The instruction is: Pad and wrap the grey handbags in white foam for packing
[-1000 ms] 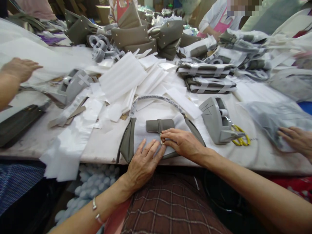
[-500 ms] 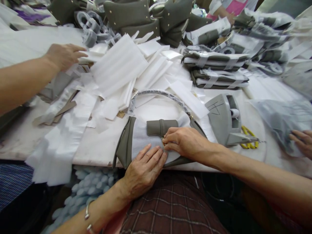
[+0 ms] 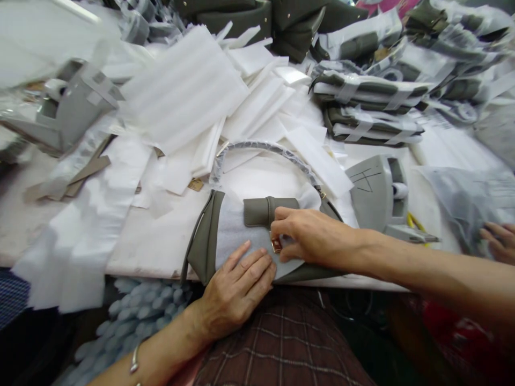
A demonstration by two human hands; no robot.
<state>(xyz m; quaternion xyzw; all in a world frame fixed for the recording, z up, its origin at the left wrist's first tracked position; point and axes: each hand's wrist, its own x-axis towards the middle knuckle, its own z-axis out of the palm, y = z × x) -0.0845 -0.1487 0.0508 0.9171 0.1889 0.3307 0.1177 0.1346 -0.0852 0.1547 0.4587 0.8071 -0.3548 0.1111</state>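
Note:
A dark olive handbag lies at the table's front edge, its front covered by a pale sheet. Its handle, wrapped in clear plastic, arches away toward the back. My left hand rests flat on the sheet, fingers spread, holding nothing. Over the middle of the bag, my right hand has its thumb and fingers around a small gold-rimmed clasp below the olive flap. The fingertips are partly apart, and whether they grip the clasp is unclear.
White foam sheets are heaped behind the bag. Grey tape dispensers stand at right and left. Wrapped olive bags are stacked at back right. Another person's hand touches a plastic bag at the right edge.
The view has shifted. My right thumb and fingers have parted, showing more of the clasp. The other person's arm at left has gone from view, exposing the left dispenser.

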